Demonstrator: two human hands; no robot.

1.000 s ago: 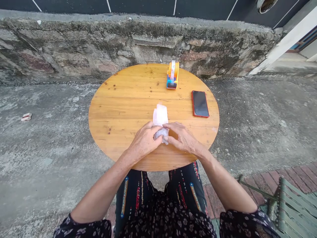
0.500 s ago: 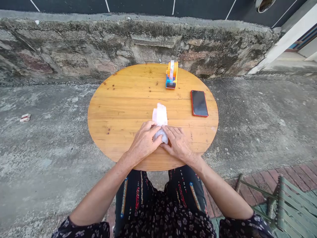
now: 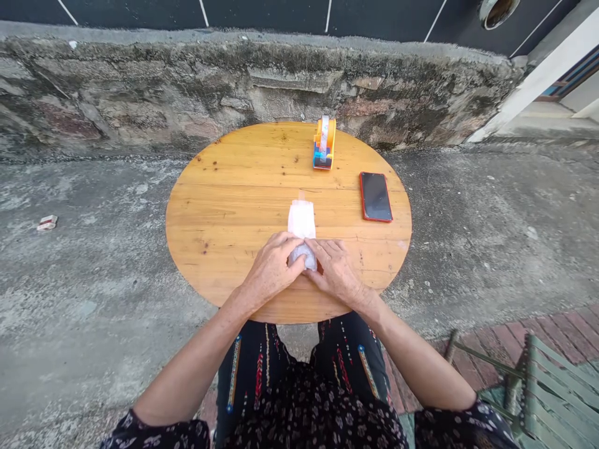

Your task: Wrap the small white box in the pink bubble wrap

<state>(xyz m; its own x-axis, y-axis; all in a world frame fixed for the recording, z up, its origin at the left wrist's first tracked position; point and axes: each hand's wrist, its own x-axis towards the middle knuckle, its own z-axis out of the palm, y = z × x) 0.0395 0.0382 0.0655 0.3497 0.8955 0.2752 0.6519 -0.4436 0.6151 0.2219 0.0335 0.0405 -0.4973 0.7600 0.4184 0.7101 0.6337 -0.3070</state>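
Note:
A soft white bundle of paper or thin cloth (image 3: 302, 218) lies on the round wooden table (image 3: 224, 231) in front of me. Its far part is a flat strip, with a pale see-through piece, tape-like, jutting from the far end. The near part is bulky and bunched. My left hand (image 3: 276, 262) curls round the bunched part from the left, thumb on the near side. From the right, my right hand (image 3: 337, 269) presses on it, fingertips nearly meeting those of the left. Both hands are closed on the bundle, and they partly cover it.
Toward the back of the table stands a yellow and blue tape dispenser (image 3: 324, 144). A phone in a red case (image 3: 375, 196) lies at the right. Behind runs a rough stone wall (image 3: 163, 93). A green slatted chair (image 3: 552, 380) stands at the lower right.
The flat far part of the bundle has straightened and lies more evenly, and the see-through piece now shows at its far end. Both hands stay nearly in place.

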